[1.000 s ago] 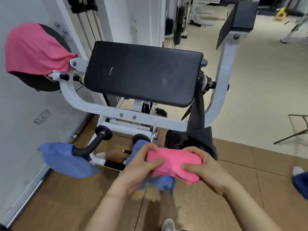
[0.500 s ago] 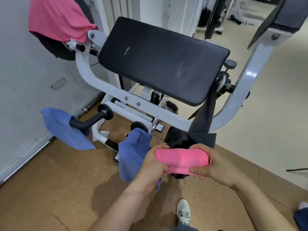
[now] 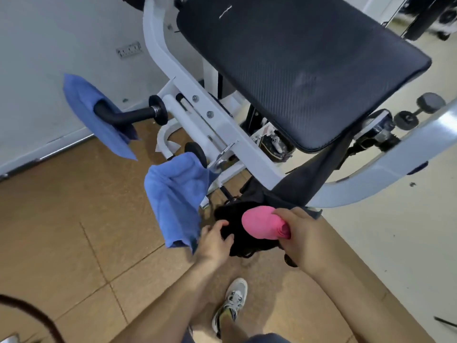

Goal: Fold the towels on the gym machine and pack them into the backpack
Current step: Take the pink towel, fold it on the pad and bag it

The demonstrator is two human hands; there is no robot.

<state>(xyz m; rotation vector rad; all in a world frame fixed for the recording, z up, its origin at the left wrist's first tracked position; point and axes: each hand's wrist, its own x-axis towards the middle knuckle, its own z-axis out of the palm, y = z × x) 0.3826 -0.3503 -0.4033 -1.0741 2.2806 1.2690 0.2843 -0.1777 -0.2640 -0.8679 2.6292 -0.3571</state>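
Head view, looking down: the right hand (image 3: 305,240) has its fingers and thumb curled round a folded pink towel (image 3: 259,222), whose rounded end sits at the mouth of the black backpack (image 3: 232,214). The left hand (image 3: 214,243) grips the backpack's edge with curled fingers. The backpack hangs from the white machine (image 3: 197,100), below its black pad (image 3: 296,70). A near blue towel (image 3: 175,194) drapes over a machine handle just beside the left hand; a far blue towel (image 3: 94,112) hangs on another handle by the wall.
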